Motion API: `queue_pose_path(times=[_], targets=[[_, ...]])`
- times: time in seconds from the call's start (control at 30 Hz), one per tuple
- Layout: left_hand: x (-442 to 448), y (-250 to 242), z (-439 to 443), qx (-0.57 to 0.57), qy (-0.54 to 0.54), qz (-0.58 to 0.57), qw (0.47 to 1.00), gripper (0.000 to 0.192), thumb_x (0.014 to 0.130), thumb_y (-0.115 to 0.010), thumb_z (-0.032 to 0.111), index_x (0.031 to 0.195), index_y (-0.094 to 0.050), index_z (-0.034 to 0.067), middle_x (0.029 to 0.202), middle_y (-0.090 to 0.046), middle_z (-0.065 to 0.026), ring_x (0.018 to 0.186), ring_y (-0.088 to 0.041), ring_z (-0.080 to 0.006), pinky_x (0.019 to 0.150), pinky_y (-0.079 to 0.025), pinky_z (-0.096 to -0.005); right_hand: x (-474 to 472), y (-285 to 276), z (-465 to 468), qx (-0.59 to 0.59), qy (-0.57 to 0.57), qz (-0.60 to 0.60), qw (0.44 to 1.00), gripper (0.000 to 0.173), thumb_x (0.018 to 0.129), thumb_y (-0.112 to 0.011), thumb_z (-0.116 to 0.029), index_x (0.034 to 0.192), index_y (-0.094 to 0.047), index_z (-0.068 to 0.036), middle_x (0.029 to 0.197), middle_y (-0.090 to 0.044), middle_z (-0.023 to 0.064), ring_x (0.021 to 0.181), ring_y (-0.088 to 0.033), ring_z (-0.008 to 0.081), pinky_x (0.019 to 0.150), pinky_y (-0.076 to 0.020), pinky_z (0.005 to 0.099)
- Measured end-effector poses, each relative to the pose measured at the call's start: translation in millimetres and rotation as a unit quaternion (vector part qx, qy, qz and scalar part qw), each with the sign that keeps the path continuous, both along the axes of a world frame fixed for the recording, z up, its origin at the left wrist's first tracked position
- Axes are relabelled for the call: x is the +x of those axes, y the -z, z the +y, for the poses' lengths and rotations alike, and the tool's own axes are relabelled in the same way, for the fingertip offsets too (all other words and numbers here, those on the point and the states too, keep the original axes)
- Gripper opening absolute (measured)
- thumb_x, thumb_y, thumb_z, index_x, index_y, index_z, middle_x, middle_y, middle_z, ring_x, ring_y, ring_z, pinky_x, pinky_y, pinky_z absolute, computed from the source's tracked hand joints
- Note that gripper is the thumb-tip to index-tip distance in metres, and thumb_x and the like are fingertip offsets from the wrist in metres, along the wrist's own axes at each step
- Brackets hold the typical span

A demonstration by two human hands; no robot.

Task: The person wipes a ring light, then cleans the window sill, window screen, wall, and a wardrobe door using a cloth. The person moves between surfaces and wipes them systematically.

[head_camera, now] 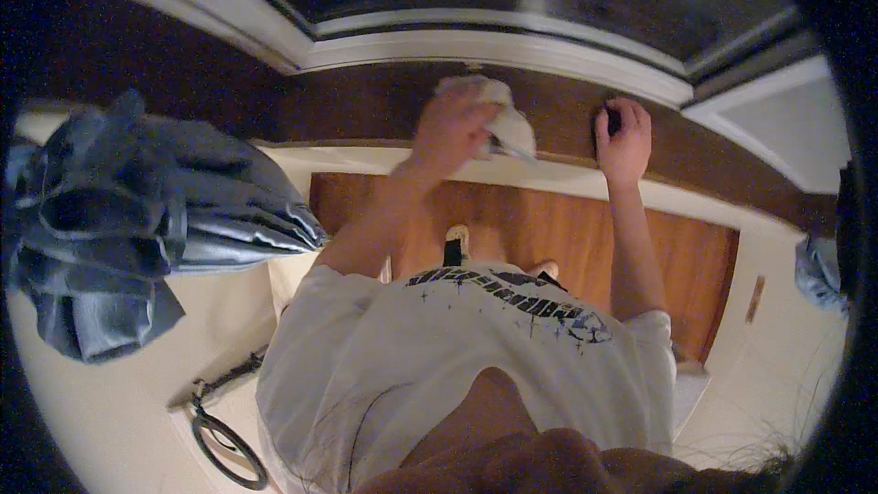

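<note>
My left hand [449,125] is blurred and grips a crumpled white cloth [513,129] on the dark brown windowsill [363,106]. Part of the cloth hangs over the sill's front edge. A thin pale shape beside the fingers is too smeared to name. Further right along the sill, my right hand [627,147] has its thumb and fingers curled around a small dark object [613,122]. Most of that object is hidden by the fingers, so its kind is unclear.
Behind the sill stands a white-framed window [501,48] with dark glass. Shiny dark fabric [226,219] hangs at left. Below are a reddish-brown wooden floor [562,226] and my feet. A dark ring [230,453] is at lower left, bluish fabric [817,274] at far right.
</note>
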State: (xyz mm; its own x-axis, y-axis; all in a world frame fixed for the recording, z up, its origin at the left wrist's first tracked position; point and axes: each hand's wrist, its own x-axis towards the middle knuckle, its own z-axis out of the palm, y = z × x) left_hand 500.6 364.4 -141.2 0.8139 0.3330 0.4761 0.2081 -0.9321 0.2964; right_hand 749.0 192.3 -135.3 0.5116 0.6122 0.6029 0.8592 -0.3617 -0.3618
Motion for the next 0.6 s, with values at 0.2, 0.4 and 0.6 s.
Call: queue_pose_path(times=[0.2,0.4,0.6], targets=[[-82.7,4.0,72.0,0.058,-0.186,-0.035,0.98,0.04,0.075,-0.07,0.014,0.114,-0.066,0.01,0.12,-0.06,-0.0204,0.114,-0.053,-0.041,0.1,-0.043,-0.0478,-3.2,4.6,-4.8,0.031,0.017,0.025,0.999,0.013,0.08,-0.067,-0.019,0.088,-0.066,-0.008,0.097,-0.064,0.0132,0.095,-0.059,0.0335,0.082,-0.0506,0.043],[-163.9,11.1,107.3,0.138,-0.469,0.009,0.872,0.04,0.084,-0.066,0.033,0.112,-0.066,0.006,0.11,-0.061,-0.0239,0.101,-0.058,-0.0418,0.087,-0.047,-0.0498,2.7,3.4,-7.0,0.04,-0.012,0.026,0.999,0.012,0.081,-0.066,-0.018,0.09,-0.066,-0.009,0.096,-0.065,0.0118,0.094,-0.06,0.032,0.08,-0.0513,0.0414],[-81.8,5.5,74.5,0.208,-0.274,-0.012,0.939,0.04,0.081,-0.066,0.03,0.117,-0.065,0.011,0.106,-0.062,-0.022,0.099,-0.057,-0.042,0.09,-0.045,-0.0513,-51.5,19.4,-37.4,0.209,-0.045,0.19,0.958,0.012,0.081,-0.068,-0.008,0.093,-0.065,-0.007,0.092,-0.066,0.0105,0.084,-0.063,0.0281,0.074,-0.0504,0.036]])
